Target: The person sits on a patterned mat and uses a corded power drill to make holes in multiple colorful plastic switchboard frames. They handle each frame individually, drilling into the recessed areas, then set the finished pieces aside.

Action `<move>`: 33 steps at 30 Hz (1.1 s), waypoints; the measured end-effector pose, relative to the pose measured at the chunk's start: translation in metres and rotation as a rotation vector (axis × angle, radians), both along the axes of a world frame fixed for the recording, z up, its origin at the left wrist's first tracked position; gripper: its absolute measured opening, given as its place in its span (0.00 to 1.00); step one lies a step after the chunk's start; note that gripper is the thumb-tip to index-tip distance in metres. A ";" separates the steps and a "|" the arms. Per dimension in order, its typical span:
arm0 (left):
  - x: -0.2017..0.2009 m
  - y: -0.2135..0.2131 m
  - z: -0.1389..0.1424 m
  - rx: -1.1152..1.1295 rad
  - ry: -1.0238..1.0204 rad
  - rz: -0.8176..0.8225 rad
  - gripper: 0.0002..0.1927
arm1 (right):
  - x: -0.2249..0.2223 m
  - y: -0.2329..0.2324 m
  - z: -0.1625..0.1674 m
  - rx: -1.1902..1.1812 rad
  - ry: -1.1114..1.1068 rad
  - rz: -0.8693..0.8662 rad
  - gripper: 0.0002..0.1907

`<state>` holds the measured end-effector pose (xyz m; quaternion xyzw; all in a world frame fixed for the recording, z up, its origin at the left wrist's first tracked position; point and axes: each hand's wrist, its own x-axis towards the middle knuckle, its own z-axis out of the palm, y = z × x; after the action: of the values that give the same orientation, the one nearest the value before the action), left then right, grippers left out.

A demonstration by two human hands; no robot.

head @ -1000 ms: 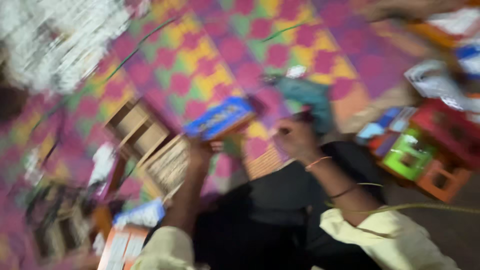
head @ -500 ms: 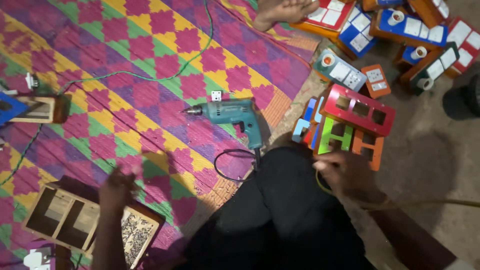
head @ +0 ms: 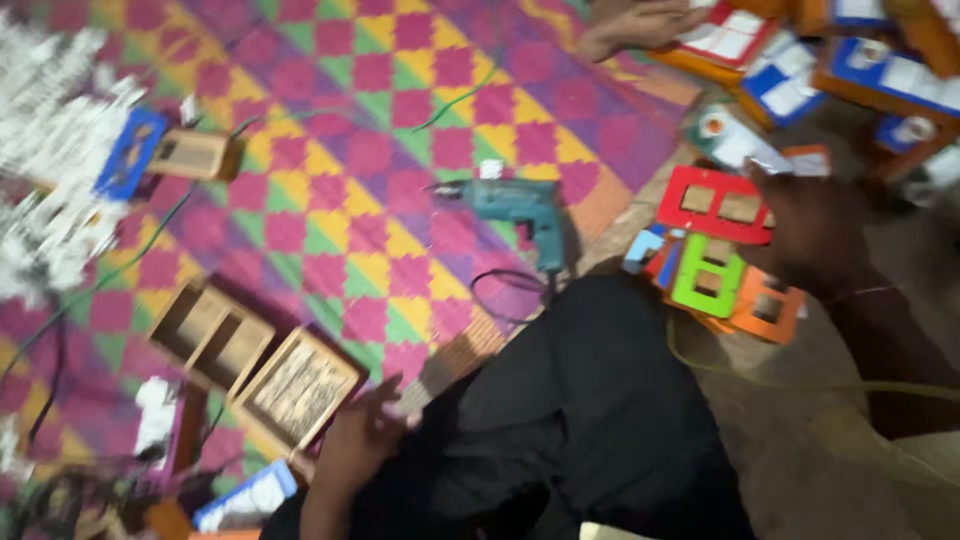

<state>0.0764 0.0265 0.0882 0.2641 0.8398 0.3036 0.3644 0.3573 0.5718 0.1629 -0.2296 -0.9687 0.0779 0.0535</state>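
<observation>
While the view is smeared by motion, the person sits on a checked mat (head: 330, 150) with the left hand (head: 355, 445) low at the near edge of a flat wooden box (head: 297, 387), fingers loosely spread and resting beside or just against its corner, gripping nothing that shows. The right hand (head: 805, 235) reaches over a stack of coloured frames (head: 715, 265) — red, green, orange, blue — lying just off the mat; it looks to be touching the top of the stack, but blur hides the fingers and I cannot tell whether they close on a frame. As a judgement, the work seems partway: one open two-part box (head: 208, 335) lies touching the flat one, another small box (head: 192, 155) sits well apart up the mat next to a blue piece, and many frames lie unused, so a good deal appears left. A teal drill (head: 515, 205) lies idle on the mat between the hands, its cord looping toward the dark-clothed lap. At the top edge another person's foot (head: 640, 22) and more painted pieces are cut off. The white mass at left and the clutter at bottom left are too blurred to name.
</observation>
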 end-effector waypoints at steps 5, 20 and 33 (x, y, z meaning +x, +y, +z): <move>-0.018 -0.007 -0.002 0.010 0.241 0.048 0.28 | -0.097 -0.056 0.013 -0.024 0.252 0.286 0.53; -0.032 -0.024 -0.016 0.125 0.383 0.260 0.23 | -0.272 -0.235 -0.074 -0.384 0.048 0.514 0.39; -0.037 0.013 -0.066 -0.200 0.501 0.198 0.46 | -0.210 -0.143 -0.098 -1.696 -0.310 -0.643 0.43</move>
<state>0.0389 0.0396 0.0219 0.2104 0.9511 0.1788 0.1387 0.1471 0.4285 0.0645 -0.4583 -0.4729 0.7119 -0.2442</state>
